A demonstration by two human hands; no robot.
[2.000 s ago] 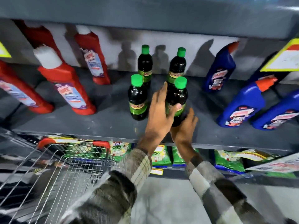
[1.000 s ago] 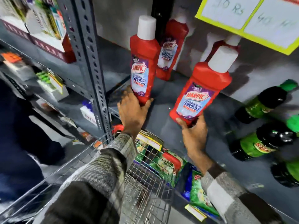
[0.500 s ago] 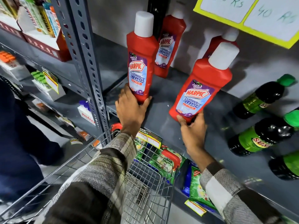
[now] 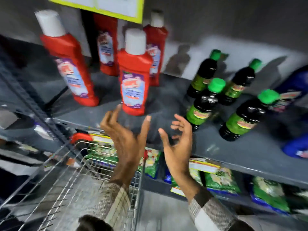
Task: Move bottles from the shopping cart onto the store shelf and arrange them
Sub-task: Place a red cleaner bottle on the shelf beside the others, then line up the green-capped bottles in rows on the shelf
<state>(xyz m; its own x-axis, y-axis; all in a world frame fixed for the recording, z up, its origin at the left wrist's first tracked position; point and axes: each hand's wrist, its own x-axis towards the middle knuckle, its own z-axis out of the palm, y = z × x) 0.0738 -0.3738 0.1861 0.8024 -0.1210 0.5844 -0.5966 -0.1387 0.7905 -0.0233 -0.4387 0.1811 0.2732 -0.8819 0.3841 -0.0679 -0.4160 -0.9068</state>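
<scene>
Left hand [image 4: 128, 140]: released, fingers spread, nothing in it, hovering over the shelf's front edge.
Right hand [image 4: 176, 144]: released too, palm turned inward, empty, level with the left.
Nearest bottle: front red bottle [image 4: 134, 77], standing upright just beyond the left fingertips, close to the front edge of the shelf [image 4: 225, 147]; touching or not, too blurred to call.
Long axis: vertical, white cap up, label facing out.
Nearer hand: left for the red bottles, right for the dark green-capped bottles [image 4: 203, 107] off to its far side.
Red bottles: four counted, two toward the front, two at the back wall under the yellow-edged price card [image 4: 100, 5].
Green-capped bottles: four, two in front and two behind, all upright.
Blue bottles [image 4: 295, 97]: at least two at the right end of the shelf, partly cut off.
Shopping cart [image 4: 80, 172]: below the left hand, no bottles visible in the part shown.
Likely next: down into the cart, or another nudge to straighten the rows; either fits.
</scene>
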